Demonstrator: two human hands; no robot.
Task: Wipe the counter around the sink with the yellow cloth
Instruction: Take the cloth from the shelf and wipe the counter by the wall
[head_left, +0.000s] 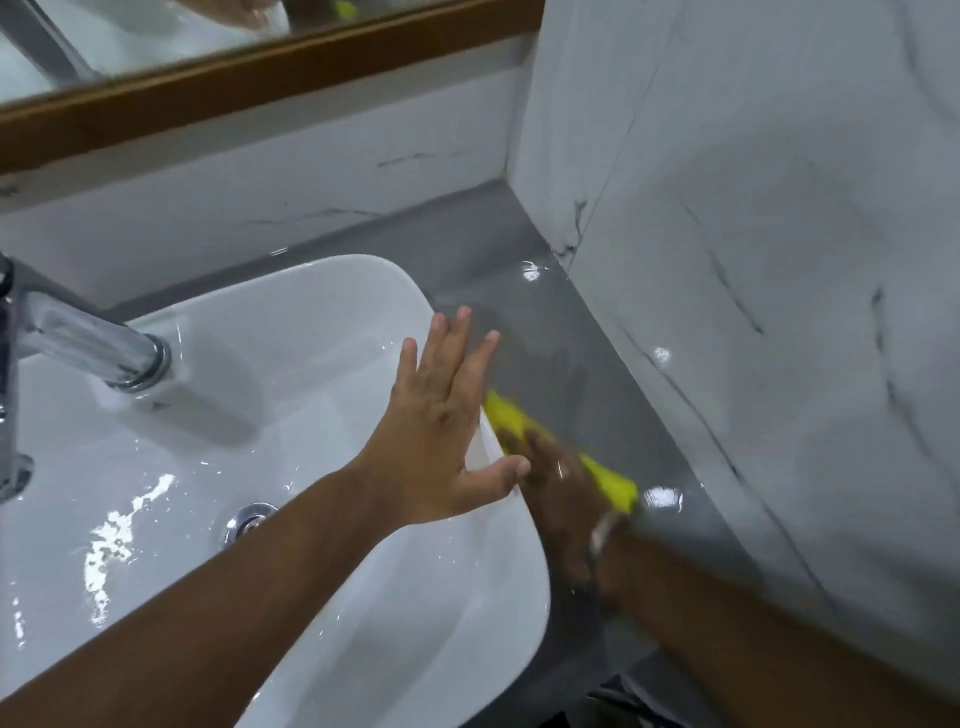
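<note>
The yellow cloth (612, 480) lies on the wet grey counter (524, 291) in the narrow strip between the white sink (332, 291) and the marble side wall. My right hand (558, 493) presses down on the cloth and is motion-blurred; the cloth shows at both ends of the hand. My left hand (441, 421) hovers over the sink's right rim, fingers spread and empty, thumb close to the right hand.
A chrome tap (88, 343) reaches over the basin from the left, with a chrome drain (247, 519) below it. A marble wall (779, 260) bounds the counter on the right, a marble backsplash and wood-framed mirror (260, 67) at the back.
</note>
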